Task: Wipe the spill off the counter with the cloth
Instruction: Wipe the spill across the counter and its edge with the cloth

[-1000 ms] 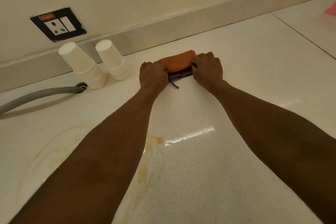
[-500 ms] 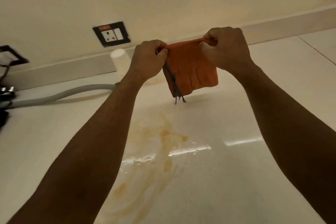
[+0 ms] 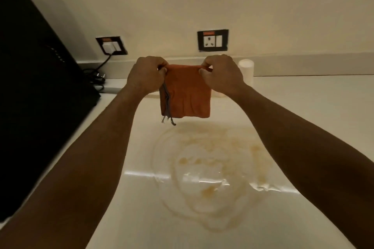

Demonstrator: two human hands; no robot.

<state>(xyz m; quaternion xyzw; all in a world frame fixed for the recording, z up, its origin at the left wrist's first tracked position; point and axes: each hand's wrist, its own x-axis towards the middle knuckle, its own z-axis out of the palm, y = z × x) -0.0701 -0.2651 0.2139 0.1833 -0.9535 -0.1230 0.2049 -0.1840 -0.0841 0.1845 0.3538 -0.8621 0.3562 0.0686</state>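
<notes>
An orange cloth (image 3: 187, 95) with grey frayed threads at its left edge hangs in the air above the white counter (image 3: 303, 103). My left hand (image 3: 145, 75) pinches its top left corner and my right hand (image 3: 222, 75) pinches its top right corner. Below and in front of the cloth a wide brownish spill (image 3: 210, 168) spreads over the counter, with wet glossy patches. The cloth's lower edge hangs just above the spill's far rim and does not touch it.
A large black appliance (image 3: 34, 87) fills the left side. On the wall are a socket with a plugged cable (image 3: 111, 45) and a second socket (image 3: 212, 40). White paper cups (image 3: 245, 73) stand behind my right hand at the backsplash.
Both hands lifted the cloth off the counter and let it unfold to hang. The view swung left, bringing the black appliance and the full spill into sight.
</notes>
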